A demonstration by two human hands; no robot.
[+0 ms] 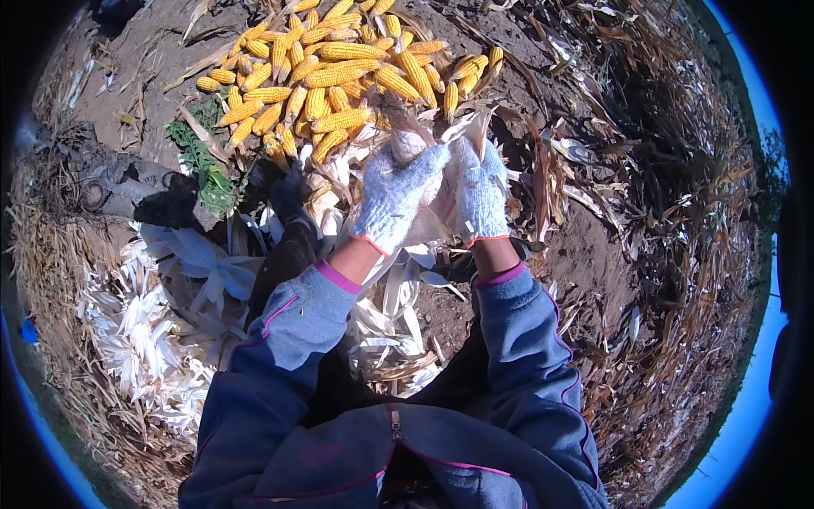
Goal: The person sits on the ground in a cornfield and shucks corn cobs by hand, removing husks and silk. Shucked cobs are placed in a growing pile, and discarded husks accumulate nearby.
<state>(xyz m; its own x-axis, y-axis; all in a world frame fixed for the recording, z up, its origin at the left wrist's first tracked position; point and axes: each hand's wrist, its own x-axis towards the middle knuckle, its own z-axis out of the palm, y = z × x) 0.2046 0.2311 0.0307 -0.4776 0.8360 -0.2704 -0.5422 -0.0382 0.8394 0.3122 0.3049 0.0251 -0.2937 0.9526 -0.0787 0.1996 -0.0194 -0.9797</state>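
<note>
Both hands wear white knitted work gloves with orange hems. My left hand (399, 191) is closed around an ear of corn in its pale husk (407, 145), its tip pointing away from me. Close beside it on the right, my right hand (481, 184) grips pale husk leaves (469, 127) at the upper end. The hands nearly touch, and loose husk hangs between them. How much of the cob is bare inside the husk cannot be seen. Just beyond the hands lies a heap of husked yellow corn cobs (337, 73).
White stripped husks (137, 343) are piled at the left, with more between my legs. Green leaves (206, 156) and a thick woody stump (121, 184) lie at the upper left. Dry corn stalks (687, 210) cover the ground at the right, beside bare soil (588, 261).
</note>
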